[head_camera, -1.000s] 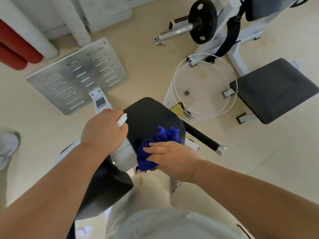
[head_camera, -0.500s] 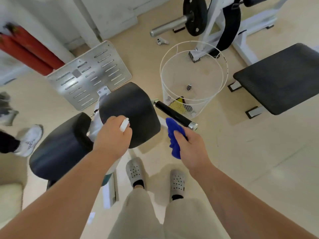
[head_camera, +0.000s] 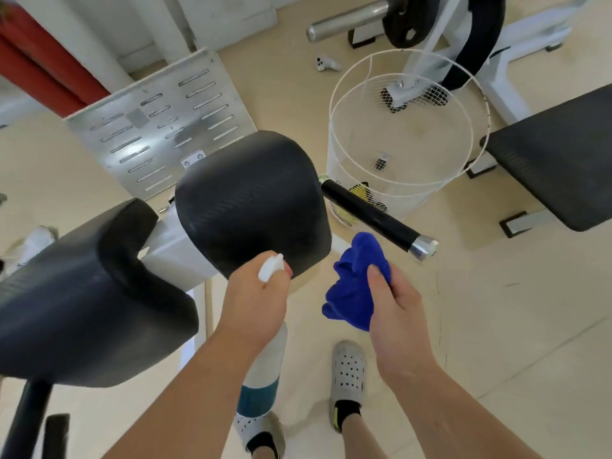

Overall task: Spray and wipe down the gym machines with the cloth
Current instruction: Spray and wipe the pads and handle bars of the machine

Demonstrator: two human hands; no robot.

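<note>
My left hand (head_camera: 255, 303) grips a white spray bottle (head_camera: 263, 369) with a teal band; its nozzle points at the near edge of a black rounded pad (head_camera: 251, 200) of the gym machine. My right hand (head_camera: 394, 306) holds a bunched blue cloth (head_camera: 354, 283) in the air, just right of that pad and below the machine's black handle bar (head_camera: 374, 217) with a chrome end. The cloth touches neither pad nor bar. A second, larger black pad (head_camera: 86, 293) lies to the left, joined by a white frame piece (head_camera: 172, 250).
A white wire basket (head_camera: 407, 150) stands right behind the handle bar. A black bench pad (head_camera: 559, 160) is at the right. A slotted metal footplate (head_camera: 165, 124) leans behind the pads. A barbell with a weight plate (head_camera: 400, 18) lies at the back. My feet (head_camera: 347, 379) are below.
My right hand has lifted the cloth off the round pad and pulled it back to the right. The view has moved back from the pads, and the spray bottle now points at the pad's edge.
</note>
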